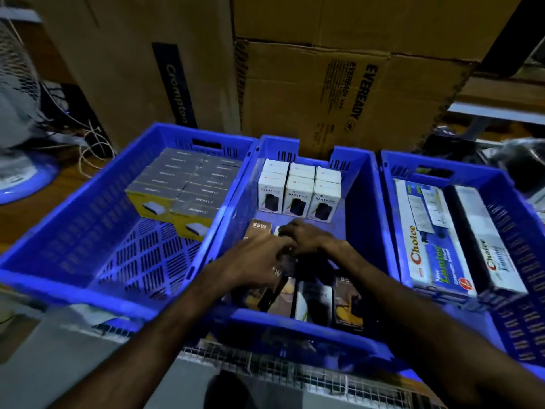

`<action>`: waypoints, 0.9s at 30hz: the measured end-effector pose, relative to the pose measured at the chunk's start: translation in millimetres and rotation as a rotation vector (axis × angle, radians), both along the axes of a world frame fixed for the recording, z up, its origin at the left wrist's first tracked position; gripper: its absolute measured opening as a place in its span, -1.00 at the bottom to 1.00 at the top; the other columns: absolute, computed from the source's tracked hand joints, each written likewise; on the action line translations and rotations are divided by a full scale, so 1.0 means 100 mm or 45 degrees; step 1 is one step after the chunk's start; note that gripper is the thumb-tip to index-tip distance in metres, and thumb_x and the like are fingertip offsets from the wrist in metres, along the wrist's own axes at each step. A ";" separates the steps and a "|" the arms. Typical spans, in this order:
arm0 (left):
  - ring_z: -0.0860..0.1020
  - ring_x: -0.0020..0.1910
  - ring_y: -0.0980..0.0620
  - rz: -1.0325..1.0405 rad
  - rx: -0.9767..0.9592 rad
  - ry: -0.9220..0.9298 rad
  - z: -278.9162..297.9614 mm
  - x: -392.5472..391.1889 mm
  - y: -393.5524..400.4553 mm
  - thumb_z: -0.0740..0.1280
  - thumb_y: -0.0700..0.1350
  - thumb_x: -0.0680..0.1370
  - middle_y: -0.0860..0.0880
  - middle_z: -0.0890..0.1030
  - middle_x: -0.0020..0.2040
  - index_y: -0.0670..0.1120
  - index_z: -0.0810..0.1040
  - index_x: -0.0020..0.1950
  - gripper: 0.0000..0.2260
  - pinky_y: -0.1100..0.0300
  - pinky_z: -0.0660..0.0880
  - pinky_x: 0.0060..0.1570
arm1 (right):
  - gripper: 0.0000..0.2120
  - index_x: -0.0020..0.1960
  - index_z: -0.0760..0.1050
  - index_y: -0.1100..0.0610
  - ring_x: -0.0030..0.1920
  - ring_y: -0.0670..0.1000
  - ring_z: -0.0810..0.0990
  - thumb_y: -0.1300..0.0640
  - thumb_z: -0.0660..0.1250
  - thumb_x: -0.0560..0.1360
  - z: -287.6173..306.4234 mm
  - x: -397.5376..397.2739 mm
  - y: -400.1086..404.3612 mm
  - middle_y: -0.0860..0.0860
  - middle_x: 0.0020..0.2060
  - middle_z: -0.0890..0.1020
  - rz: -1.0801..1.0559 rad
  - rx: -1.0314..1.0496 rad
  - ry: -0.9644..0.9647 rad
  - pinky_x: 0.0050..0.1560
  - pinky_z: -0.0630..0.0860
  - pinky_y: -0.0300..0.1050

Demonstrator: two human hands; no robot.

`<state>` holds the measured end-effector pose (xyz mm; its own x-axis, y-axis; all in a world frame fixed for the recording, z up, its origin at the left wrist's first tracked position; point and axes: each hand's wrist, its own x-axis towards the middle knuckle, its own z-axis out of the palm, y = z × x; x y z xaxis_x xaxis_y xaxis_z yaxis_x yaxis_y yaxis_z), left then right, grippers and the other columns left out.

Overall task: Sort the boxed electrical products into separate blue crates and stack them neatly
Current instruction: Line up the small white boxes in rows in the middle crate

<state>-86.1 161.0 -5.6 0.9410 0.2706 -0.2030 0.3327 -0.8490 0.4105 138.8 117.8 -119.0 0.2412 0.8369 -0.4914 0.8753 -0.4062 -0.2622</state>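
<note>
Three blue crates stand side by side. The left crate (pixel 73 231) holds rows of yellow-and-grey boxes (pixel 182 190) at its far end. In the middle crate (pixel 295 323), white charger boxes (pixel 298 190) are stacked at the back and brown "65W" boxes (pixel 261 227) lie nearer me. Both my hands are inside the middle crate. My left hand (pixel 253 261) and my right hand (pixel 306 237) meet over a dark box (pixel 287 267), fingers curled around it. More dark and brown boxes (pixel 324 299) stand along the near wall. The right crate (pixel 501 305) holds long "Choice" extension-board boxes (pixel 436 240).
Large cardboard cartons (pixel 324 84) stand behind the crates. A white pedestal fan (pixel 17 113) and loose cables (pixel 91 146) are at the far left. A wire mesh shelf edge (pixel 295 370) runs below the crates' near side.
</note>
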 end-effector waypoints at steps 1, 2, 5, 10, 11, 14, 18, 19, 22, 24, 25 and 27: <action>0.60 0.19 -0.10 0.024 -0.054 0.003 -0.04 -0.05 0.01 0.42 -0.21 0.44 -0.06 0.66 0.19 0.05 0.53 0.40 -0.48 0.05 0.56 0.04 | -0.30 0.35 0.42 -0.09 0.23 0.22 0.53 -0.34 0.27 0.26 0.11 -0.06 -0.06 0.10 0.20 0.46 0.016 -0.010 0.009 0.18 0.53 0.23; 0.62 0.17 -0.06 0.050 -0.085 0.002 -0.07 -0.10 0.04 0.44 -0.22 0.43 -0.03 0.68 0.16 0.06 0.54 0.39 -0.47 0.08 0.57 0.03 | -0.25 0.43 0.36 -0.12 0.26 0.22 0.51 -0.34 0.30 0.28 0.27 -0.13 -0.14 0.11 0.24 0.43 0.005 -0.025 -0.002 0.20 0.52 0.23; 0.63 0.18 -0.01 0.107 -0.098 -0.062 -0.15 -0.20 0.13 0.42 -0.23 0.45 -0.02 0.69 0.15 0.04 0.56 0.39 -0.50 0.19 0.53 -0.01 | -0.32 0.47 0.27 -0.15 0.25 0.26 0.52 -0.20 0.41 0.42 0.61 -0.28 -0.36 0.11 0.31 0.33 -0.073 -0.122 -0.076 0.22 0.53 0.22; 0.56 0.28 -0.15 0.017 0.243 0.044 -0.18 -0.23 0.14 0.40 -0.13 0.52 -0.08 0.62 0.25 0.04 0.53 0.32 -0.63 0.01 0.54 0.10 | -0.44 0.43 0.36 -0.04 0.35 0.20 0.48 -0.21 0.31 0.50 0.68 -0.28 -0.61 0.07 0.34 0.41 -0.086 -0.290 -0.408 0.33 0.46 0.16; 0.56 0.28 -0.17 0.010 0.299 0.054 -0.17 -0.23 0.16 0.40 -0.13 0.52 -0.09 0.62 0.25 0.05 0.53 0.31 -0.64 -0.04 0.56 0.12 | -0.46 0.45 0.37 -0.02 0.39 0.20 0.45 -0.20 0.27 0.54 0.68 -0.26 -0.62 0.09 0.37 0.39 -0.098 -0.285 -0.452 0.37 0.43 0.17; 0.54 0.31 -0.19 0.031 0.369 0.007 -0.14 -0.23 0.25 0.35 -0.18 0.56 -0.12 0.57 0.30 0.04 0.52 0.37 -0.62 -0.03 0.52 0.20 | -0.49 0.49 0.35 0.03 0.46 0.19 0.38 -0.12 0.26 0.59 0.72 -0.25 -0.65 0.10 0.41 0.35 -0.137 -0.348 -0.486 0.39 0.38 0.17; 0.58 0.22 -0.17 -0.017 0.289 -0.258 -0.13 -0.22 0.40 0.32 -0.18 0.56 -0.09 0.64 0.16 0.03 0.57 0.25 -0.72 -0.03 0.52 0.08 | -0.49 0.42 0.43 0.04 0.39 0.19 0.48 -0.19 0.28 0.57 0.73 -0.24 -0.58 0.09 0.36 0.43 -0.196 -0.311 -0.533 0.33 0.45 0.13; 0.61 0.17 -0.19 -0.003 0.218 -0.323 -0.16 -0.21 0.46 0.30 -0.16 0.53 -0.08 0.66 0.08 0.04 0.57 0.20 -0.74 -0.05 0.56 0.03 | -0.49 0.39 0.46 0.04 0.37 0.19 0.51 -0.23 0.24 0.56 0.74 -0.24 -0.53 0.09 0.34 0.47 -0.220 -0.264 -0.519 0.31 0.48 0.12; 0.66 0.08 -0.14 0.077 0.033 -0.497 -0.30 -0.19 0.60 0.28 -0.16 0.51 -0.05 0.71 0.02 0.05 0.59 0.22 -0.69 -0.06 0.58 0.02 | -0.49 0.35 0.51 0.02 0.35 0.20 0.54 -0.24 0.23 0.53 0.75 -0.29 -0.30 0.12 0.36 0.52 -0.275 -0.082 -0.245 0.29 0.54 0.16; 0.66 0.08 -0.05 0.159 -0.097 -0.648 -0.31 -0.19 0.61 0.30 -0.17 0.52 0.00 0.72 0.06 0.02 0.65 0.21 -0.70 0.02 0.58 0.08 | -0.28 0.55 0.31 -0.01 0.43 0.20 0.44 -0.19 0.41 0.46 0.68 -0.37 -0.12 0.11 0.47 0.38 -0.278 0.040 -0.044 0.39 0.46 0.16; 0.66 0.06 0.02 0.199 -0.177 -0.734 -0.28 -0.19 0.60 0.27 -0.17 0.51 0.02 0.73 0.06 -0.01 0.66 0.18 -0.69 0.09 0.57 0.11 | -0.10 0.62 0.16 -0.05 0.46 0.20 0.39 -0.20 0.49 0.40 0.64 -0.44 -0.03 0.09 0.52 0.30 -0.207 0.050 -0.036 0.42 0.43 0.15; 0.64 -0.03 0.18 0.260 -0.327 -0.875 -0.18 -0.21 0.56 0.22 -0.28 0.47 0.04 0.72 -0.03 -0.08 0.70 0.12 -0.66 0.29 0.55 0.06 | 0.13 0.64 -0.04 -0.13 0.49 0.20 0.35 -0.23 0.57 0.30 0.52 -0.59 0.14 0.06 0.56 0.19 -0.071 0.056 -0.081 0.43 0.43 0.14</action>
